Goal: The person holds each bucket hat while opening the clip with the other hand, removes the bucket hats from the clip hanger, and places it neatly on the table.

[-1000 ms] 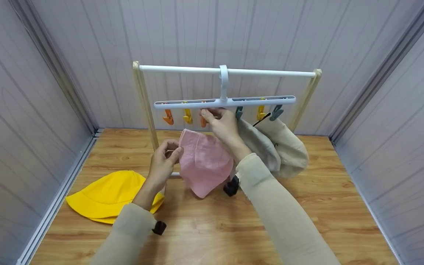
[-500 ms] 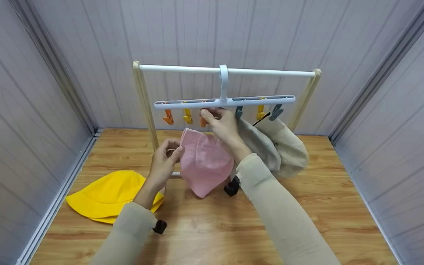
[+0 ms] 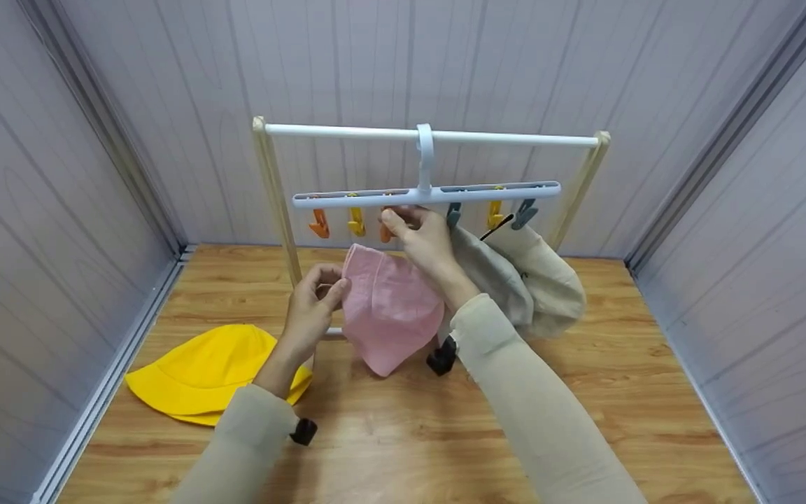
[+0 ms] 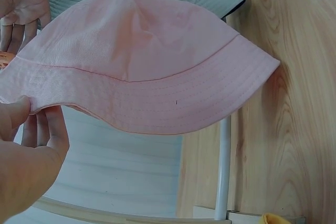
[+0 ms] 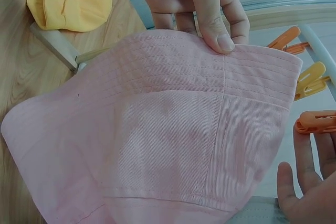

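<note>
My left hand (image 3: 308, 308) pinches the brim of a pink bucket hat (image 3: 389, 308) between thumb and fingers; the right wrist view shows the left thumb (image 5: 216, 38) pressed on the stitched brim. The hat hangs from that hand, below a white clip hanger (image 3: 361, 199). My right hand (image 3: 427, 238) is up at the hanger's middle, holding an orange clothespin (image 3: 386, 231) with thumb and fingers. In the right wrist view its fingers (image 5: 304, 163) lie against this clothespin (image 5: 317, 121), and the hat is apart from it. The clothespin's tip is partly hidden.
A grey hat (image 3: 490, 273) and a cream hat (image 3: 550, 280) hang on the hanger's right half. Orange (image 3: 319, 224) and yellow clothespins (image 3: 356, 222) hang at its left. A white rail (image 3: 515, 138) bears the hanger. A yellow bucket hat (image 3: 207, 371) lies on the wooden floor.
My left hand has shifted very slightly to the right with the pink hat. The right hand stays at the orange clothespin.
</note>
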### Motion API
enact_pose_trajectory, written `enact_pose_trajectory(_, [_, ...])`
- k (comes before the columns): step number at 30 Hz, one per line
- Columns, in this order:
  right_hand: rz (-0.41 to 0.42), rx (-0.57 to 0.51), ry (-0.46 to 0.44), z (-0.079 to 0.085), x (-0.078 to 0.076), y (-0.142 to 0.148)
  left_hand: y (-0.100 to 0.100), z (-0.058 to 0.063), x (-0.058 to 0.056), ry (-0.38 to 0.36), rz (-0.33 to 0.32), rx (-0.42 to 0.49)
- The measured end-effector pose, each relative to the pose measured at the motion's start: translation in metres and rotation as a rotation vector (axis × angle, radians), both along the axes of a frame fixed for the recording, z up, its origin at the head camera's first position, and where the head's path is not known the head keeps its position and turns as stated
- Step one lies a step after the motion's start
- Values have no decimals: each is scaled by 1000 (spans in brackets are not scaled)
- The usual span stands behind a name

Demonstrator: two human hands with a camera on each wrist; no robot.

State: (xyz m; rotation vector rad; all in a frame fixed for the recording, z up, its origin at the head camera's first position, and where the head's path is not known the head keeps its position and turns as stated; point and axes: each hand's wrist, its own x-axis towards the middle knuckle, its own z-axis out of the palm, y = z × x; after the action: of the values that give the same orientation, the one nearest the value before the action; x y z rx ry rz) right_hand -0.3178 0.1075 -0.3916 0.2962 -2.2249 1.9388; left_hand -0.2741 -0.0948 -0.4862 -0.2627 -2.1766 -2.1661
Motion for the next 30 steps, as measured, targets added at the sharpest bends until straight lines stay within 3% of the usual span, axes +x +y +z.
enact_pose_trajectory(30, [11, 25, 32, -3, -1, 2, 1, -3, -3, 19, 18, -10])
